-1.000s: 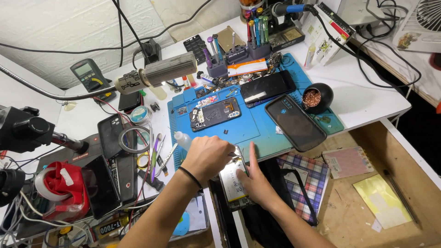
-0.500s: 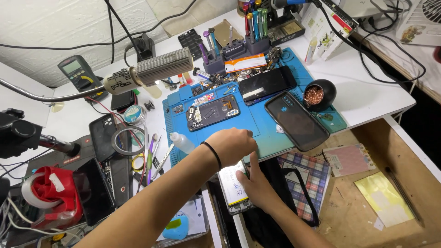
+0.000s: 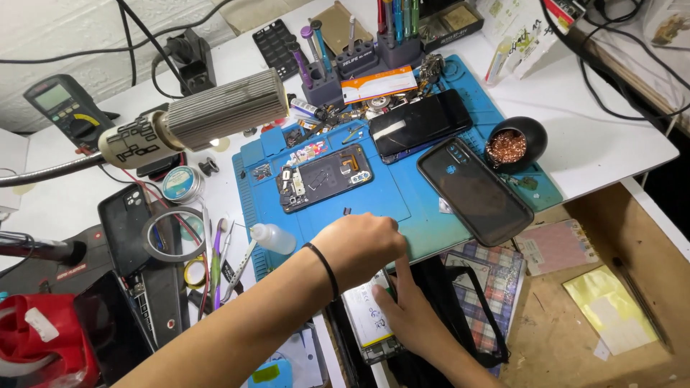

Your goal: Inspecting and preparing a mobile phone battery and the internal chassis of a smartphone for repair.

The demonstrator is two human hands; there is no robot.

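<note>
My left hand (image 3: 359, 248), a black band on its wrist, hovers over the front edge of the blue work mat (image 3: 402, 194). Its fingers are curled down, and what they pinch is hidden. Just below it, my right hand (image 3: 406, 316) rests on an opened phone with a white battery (image 3: 365, 316). The index finger points up along the phone's right side. A phone frame with exposed boards (image 3: 323, 176) lies on the mat above my left hand. A small clear dropper bottle (image 3: 273, 237) lies to the left of it.
A dark phone back cover (image 3: 474, 190) and a black phone (image 3: 420, 126) lie on the mat's right. A black cup of copper wool (image 3: 514, 144) stands beyond them. A ribbed lamp head (image 3: 215, 111) hangs at the left. Tool holders (image 3: 359, 61), tape rolls (image 3: 172, 233) and tweezers crowd the bench.
My left hand has shifted a little to the right, over the mat's front edge. My right hand has stayed on the opened phone. The view has moved closer.
</note>
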